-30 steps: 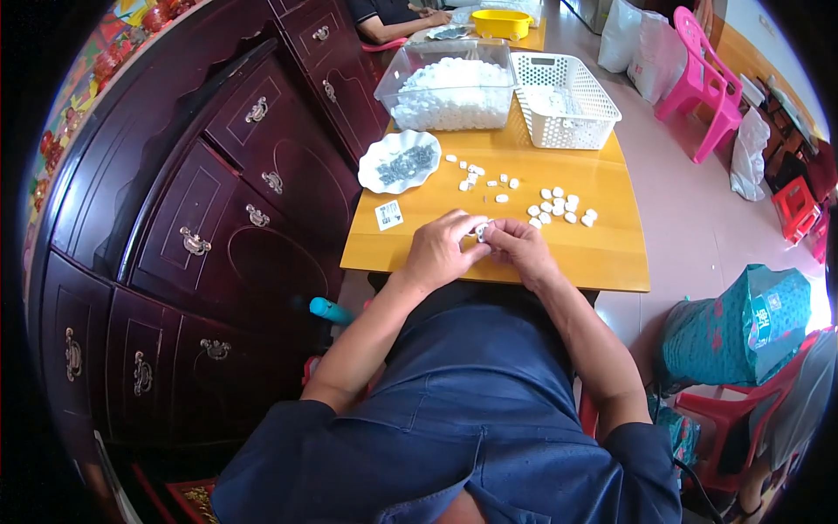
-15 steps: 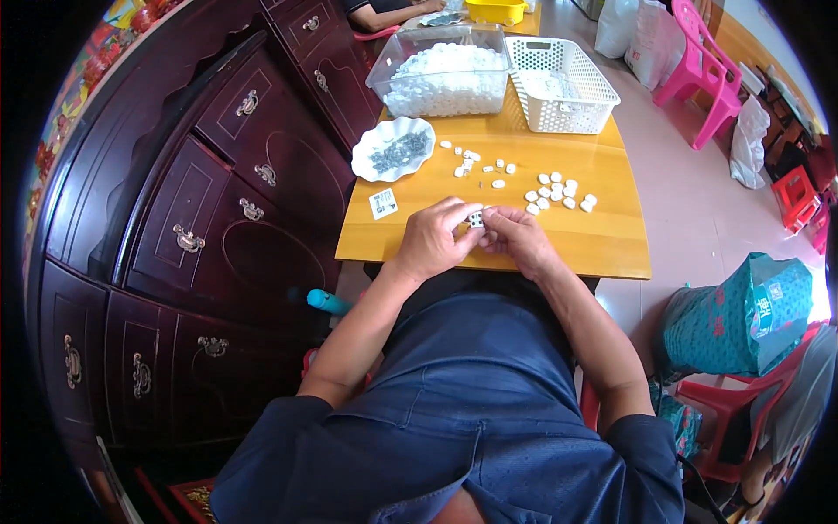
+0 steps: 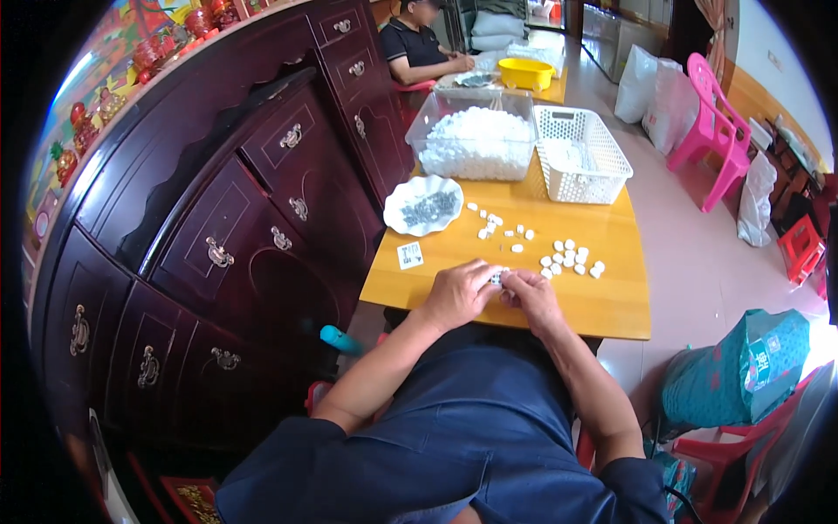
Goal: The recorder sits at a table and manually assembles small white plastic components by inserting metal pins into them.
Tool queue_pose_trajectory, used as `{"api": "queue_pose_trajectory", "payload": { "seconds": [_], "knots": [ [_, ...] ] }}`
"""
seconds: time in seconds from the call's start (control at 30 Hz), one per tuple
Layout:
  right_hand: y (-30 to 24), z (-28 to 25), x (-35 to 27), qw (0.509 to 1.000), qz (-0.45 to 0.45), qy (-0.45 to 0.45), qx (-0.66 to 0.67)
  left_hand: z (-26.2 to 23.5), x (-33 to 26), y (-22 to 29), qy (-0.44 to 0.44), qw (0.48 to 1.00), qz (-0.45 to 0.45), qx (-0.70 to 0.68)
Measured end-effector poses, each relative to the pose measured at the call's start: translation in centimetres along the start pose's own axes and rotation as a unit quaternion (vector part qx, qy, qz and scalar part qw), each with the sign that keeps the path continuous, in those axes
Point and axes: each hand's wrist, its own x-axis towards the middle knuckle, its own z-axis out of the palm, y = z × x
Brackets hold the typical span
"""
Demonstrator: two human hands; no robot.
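Over the near edge of the wooden table (image 3: 594,312), my left hand (image 3: 458,295) and my right hand (image 3: 534,299) meet. Between their fingertips is a small white plastic piece (image 3: 496,279) with dark spots, gripped from both sides. Fingers hide most of it. Ahead of my hands lie several small white pieces (image 3: 517,248), and to the right is a group of rounded white pieces (image 3: 569,260). A white wavy-rimmed dish (image 3: 400,218) of small dark grey parts stands at the left, with a square printed card (image 3: 409,255) closer to me.
At the table's far end stand a clear tub (image 3: 422,131) heaped with white pieces and a white perforated basket (image 3: 602,188). Dark wooden cabinets (image 3: 253,210) line the left. A co-worker (image 3: 417,48) sits beyond, near a yellow basin (image 3: 526,73). A teal bag (image 3: 724,371) is at the right.
My view has tipped upward, so the table sits lower and the co-worker shows more fully. Both hands stay together at the small white piece, which appears slightly turned.
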Motion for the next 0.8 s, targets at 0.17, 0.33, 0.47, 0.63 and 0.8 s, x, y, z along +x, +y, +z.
{"api": "queue_pose_trajectory", "payload": {
  "seconds": [0.17,0.33,0.47,0.63,0.8],
  "knots": [
    [0.09,0.25,0.01,1.000,-0.009,0.007,-0.010,-0.07,0.01,0.08,0.016,1.000,0.005,-0.003],
    [0.07,0.23,0.04,1.000,-0.016,0.004,-0.014,0.17,0.00,-0.24,0.019,1.000,0.009,-0.001],
    [-0.11,0.45,-0.11,1.000,-0.015,0.007,-0.010,0.40,-0.10,-0.47,0.019,1.000,0.006,0.002],
    [-0.09,0.33,-0.03,1.000,-0.019,0.004,-0.021,0.52,-0.12,-0.65,0.014,1.000,0.012,0.002],
    [0.04,0.26,-0.09,0.999,-0.023,0.006,-0.022,0.81,-0.19,-0.76,0.022,1.000,0.014,0.005]
  ]
}}
